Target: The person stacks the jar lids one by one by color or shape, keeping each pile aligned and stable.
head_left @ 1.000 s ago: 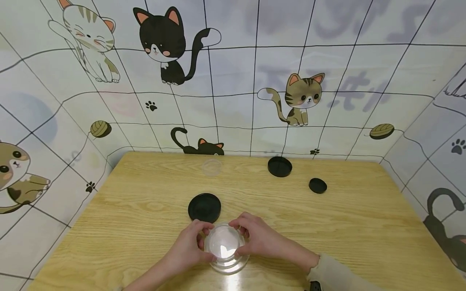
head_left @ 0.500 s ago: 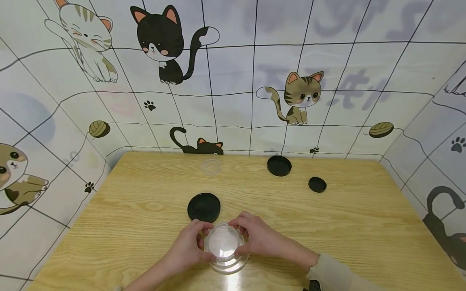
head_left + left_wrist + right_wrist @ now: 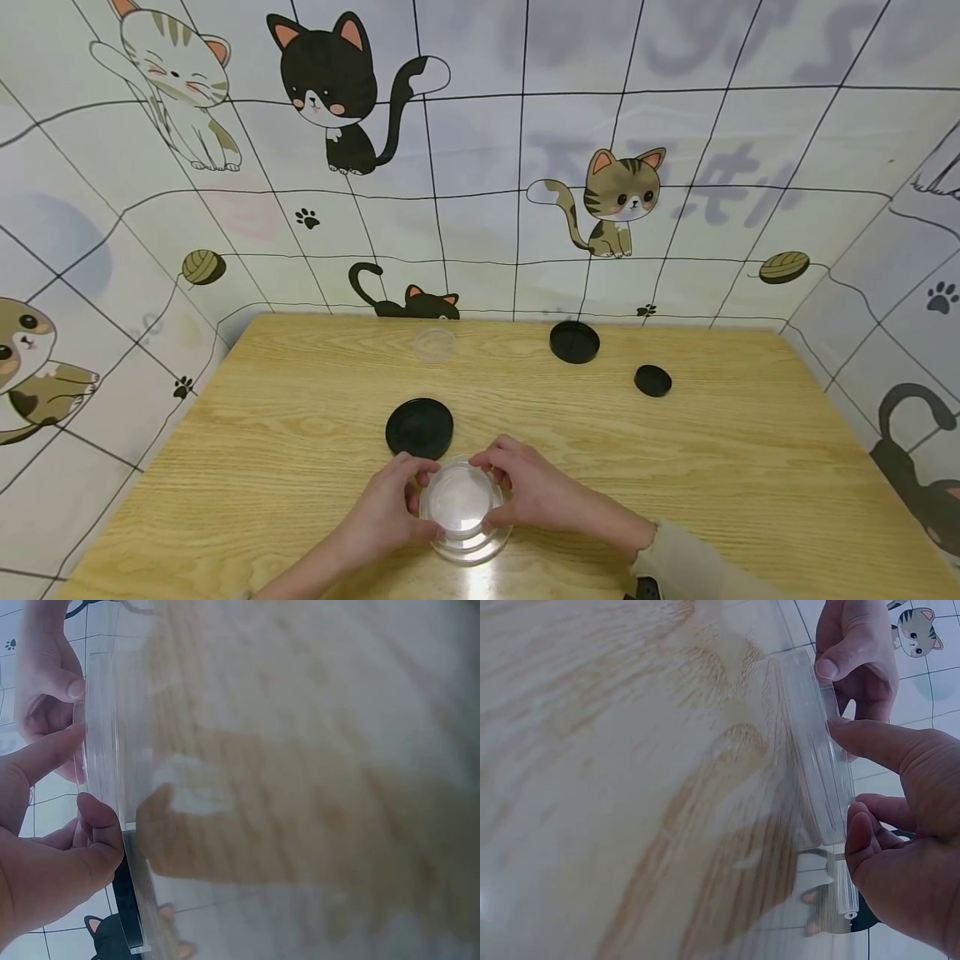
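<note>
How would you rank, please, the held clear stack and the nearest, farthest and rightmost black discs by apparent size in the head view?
held clear stack
nearest black disc
farthest black disc
rightmost black disc
Nearness may flatter the first two.

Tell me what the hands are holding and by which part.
The left hand and right hand together hold the upper clear round dish, gripping its rim from opposite sides.

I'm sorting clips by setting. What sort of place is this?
Probably an indoor tabletop workspace: a wood-grain table, a cat-printed backdrop on three sides, and clear round pieces.
</note>
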`<state>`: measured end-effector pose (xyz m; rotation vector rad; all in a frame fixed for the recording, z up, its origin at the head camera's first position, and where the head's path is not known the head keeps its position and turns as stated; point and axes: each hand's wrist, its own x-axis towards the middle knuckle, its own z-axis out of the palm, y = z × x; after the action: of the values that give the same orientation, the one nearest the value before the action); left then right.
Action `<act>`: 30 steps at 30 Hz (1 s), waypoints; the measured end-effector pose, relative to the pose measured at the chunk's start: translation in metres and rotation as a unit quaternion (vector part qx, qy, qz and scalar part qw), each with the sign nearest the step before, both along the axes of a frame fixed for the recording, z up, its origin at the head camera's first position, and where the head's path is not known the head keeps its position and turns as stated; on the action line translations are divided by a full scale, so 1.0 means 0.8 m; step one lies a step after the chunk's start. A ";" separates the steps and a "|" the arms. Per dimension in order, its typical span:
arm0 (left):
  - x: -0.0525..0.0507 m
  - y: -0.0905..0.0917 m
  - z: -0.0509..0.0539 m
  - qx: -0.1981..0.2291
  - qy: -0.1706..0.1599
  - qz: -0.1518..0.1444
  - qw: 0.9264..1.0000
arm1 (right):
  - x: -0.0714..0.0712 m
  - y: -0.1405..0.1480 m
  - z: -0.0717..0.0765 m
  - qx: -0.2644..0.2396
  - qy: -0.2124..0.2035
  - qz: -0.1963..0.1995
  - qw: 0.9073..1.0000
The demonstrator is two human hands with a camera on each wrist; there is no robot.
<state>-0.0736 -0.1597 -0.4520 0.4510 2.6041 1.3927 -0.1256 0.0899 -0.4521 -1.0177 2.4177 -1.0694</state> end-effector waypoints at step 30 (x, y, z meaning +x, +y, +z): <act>-0.127 -0.069 0.065 0.100 -0.032 0.047 0.993 | -0.117 -0.008 0.057 -0.100 -0.015 -0.090 0.991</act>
<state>-0.1754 -0.2153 -0.3998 0.3049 2.4762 1.6786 -0.2189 0.0835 -0.4066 -0.8463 2.4531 -1.4008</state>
